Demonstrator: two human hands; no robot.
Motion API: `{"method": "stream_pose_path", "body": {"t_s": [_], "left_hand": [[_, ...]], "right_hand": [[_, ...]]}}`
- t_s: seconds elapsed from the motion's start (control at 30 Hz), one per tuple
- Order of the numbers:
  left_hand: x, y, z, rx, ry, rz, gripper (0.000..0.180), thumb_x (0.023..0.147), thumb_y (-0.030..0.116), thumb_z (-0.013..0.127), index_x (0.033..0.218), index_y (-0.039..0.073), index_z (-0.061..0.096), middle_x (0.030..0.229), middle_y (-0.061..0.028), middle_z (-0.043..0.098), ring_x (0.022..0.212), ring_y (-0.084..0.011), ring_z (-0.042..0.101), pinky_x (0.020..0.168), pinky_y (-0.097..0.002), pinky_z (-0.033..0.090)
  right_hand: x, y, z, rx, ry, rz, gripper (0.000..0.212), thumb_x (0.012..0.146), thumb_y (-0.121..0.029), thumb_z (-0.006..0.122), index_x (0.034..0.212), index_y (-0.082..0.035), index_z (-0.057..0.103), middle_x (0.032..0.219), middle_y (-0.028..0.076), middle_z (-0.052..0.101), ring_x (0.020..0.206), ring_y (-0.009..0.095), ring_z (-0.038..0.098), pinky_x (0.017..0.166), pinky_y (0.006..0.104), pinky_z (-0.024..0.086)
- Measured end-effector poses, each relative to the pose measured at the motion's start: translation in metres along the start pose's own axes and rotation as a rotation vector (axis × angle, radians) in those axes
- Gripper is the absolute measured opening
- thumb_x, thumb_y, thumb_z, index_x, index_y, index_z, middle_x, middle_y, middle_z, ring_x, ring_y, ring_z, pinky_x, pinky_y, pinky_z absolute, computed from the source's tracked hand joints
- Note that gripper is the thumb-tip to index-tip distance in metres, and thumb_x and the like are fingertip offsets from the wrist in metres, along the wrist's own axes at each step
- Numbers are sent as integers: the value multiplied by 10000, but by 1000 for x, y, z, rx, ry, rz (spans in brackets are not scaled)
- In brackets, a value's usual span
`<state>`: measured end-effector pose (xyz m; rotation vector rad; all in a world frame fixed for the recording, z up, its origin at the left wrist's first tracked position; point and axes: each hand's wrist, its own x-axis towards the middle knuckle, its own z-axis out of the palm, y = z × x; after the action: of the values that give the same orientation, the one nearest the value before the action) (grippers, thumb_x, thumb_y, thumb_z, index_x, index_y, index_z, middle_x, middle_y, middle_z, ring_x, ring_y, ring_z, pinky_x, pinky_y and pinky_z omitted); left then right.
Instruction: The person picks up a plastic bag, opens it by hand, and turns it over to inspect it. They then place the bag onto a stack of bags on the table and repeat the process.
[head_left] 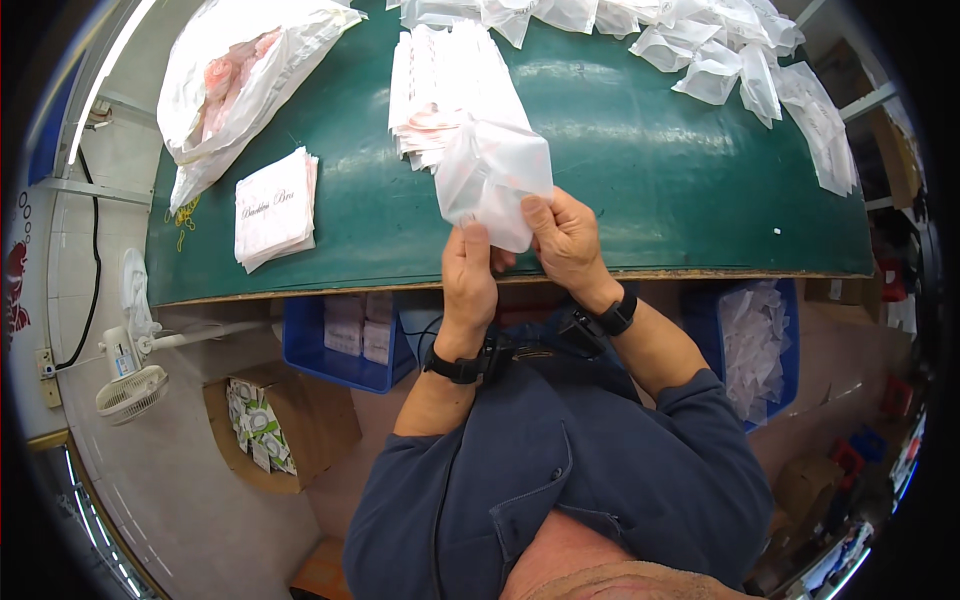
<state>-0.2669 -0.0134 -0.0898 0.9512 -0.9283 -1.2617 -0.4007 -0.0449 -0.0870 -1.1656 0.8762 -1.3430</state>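
A frosted translucent plastic bag (490, 175) is held between my two hands at the table's near edge. My left hand (470, 275) pinches its lower left side, thumb on top. My right hand (568, 240) grips the lower right side the same way. The bag's far end overlaps a tall pile of white and pinkish flat printed pieces (455, 80). What is inside the bag, if anything, I cannot make out. To the left lies a smaller neat stack of white printed squares (272, 212) with pink edges.
The green tabletop (640, 190) carries a large white sack (300, 50) of pink items, yellow loops (182, 220) and many translucent bags (730, 60) at far right. Below its front edge are blue crates (300, 340), a carton (330, 430) and a fan (132, 392).
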Motion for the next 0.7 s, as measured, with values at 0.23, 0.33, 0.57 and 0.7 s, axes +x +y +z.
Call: {"method": "stream_pose_path", "body": {"t_s": [0.23,0.33,0.57,0.7], "left_hand": [[5,-11,-19,-128,156,40,266,1078,253,498,1085,24,635,762,21,581,618,-47,460,540,-201,351],[9,-7,-35,-164,73,57,256,1072,249,517,1090,24,638,789,14,602,642,-49,489,561,-197,375],[11,26,-4,-378,255,-27,289,1062,297,536,1115,29,632,927,-18,668,827,-73,614,735,-196,474],[12,33,-3,-462,5,-342,264,1064,280,534,1105,37,626,982,-24,677,906,-86,630,810,-212,487]], "right_hand": [[-3,3,-18,-235,-26,-119,286,1052,-271,562,962,-18,660,622,-52,520,527,21,407,469,212,322],[3,3,-20,-135,-26,-60,296,1055,-273,556,911,-28,640,608,-47,511,505,31,406,462,214,325],[16,-17,-32,480,-2,277,343,1057,-317,540,834,-61,594,586,-25,482,442,61,388,430,218,317],[2,-15,-21,476,-116,493,359,1052,-348,542,824,-72,575,586,-20,469,430,74,371,421,222,305]]}}
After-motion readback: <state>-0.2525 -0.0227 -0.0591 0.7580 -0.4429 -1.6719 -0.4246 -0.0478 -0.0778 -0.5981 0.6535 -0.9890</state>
